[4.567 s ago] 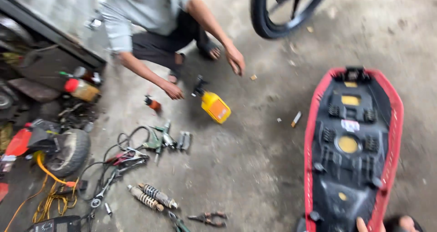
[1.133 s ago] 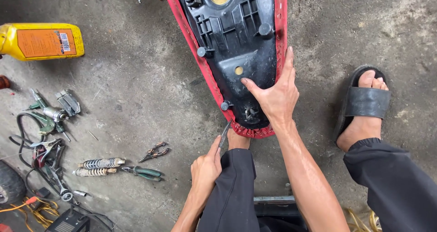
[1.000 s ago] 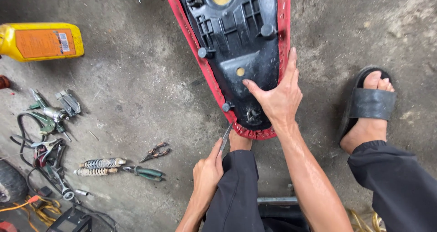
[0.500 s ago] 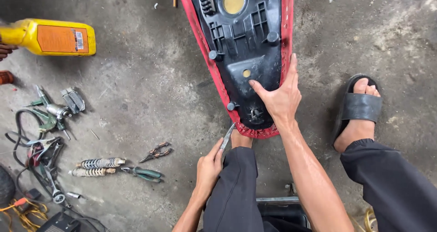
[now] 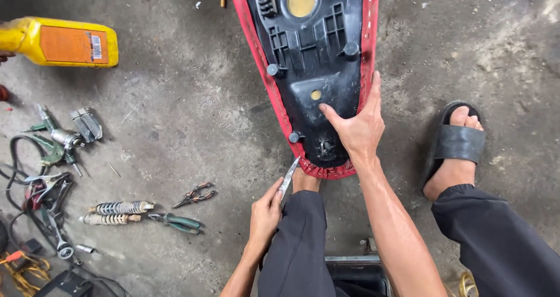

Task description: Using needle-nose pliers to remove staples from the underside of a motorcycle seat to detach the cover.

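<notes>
From the head camera, looking down: your right hand (image 5: 357,131) lies flat and spread on the black underside of the upturned seat (image 5: 318,69), fingers open, pressing rather than grasping, near the seat's narrow end. That end points toward you and rests just past your left knee; the seat's long axis runs straight away from you, toward the top of the view, with its red cover edge (image 5: 265,81) wrapped along both sides.

Your left hand (image 5: 265,215) is clenched around a slim metal tool (image 5: 289,177), held like a pen. The tool slants up and to the right from the grip, and its tip sits at the red edge on the seat's near-left corner, beside a black rubber stud (image 5: 294,137). Whether the tip is under the cover or only touching it, you cannot tell. So the work point lies just ahead of and slightly right of your left hand, which is the nearer one to it; your right hand rests a little farther up the seat.

The floor (image 5: 186,110) is bare concrete. To your left lie two coil springs (image 5: 116,212), green-handled pliers (image 5: 175,221), small cutters (image 5: 193,195) and a tangle of cables and tools. A yellow bottle (image 5: 61,40) lies on its side, far left, well apart from both hands; its contents cannot be seen. Your right foot in a black sandal (image 5: 458,142) stands beside the seat.
</notes>
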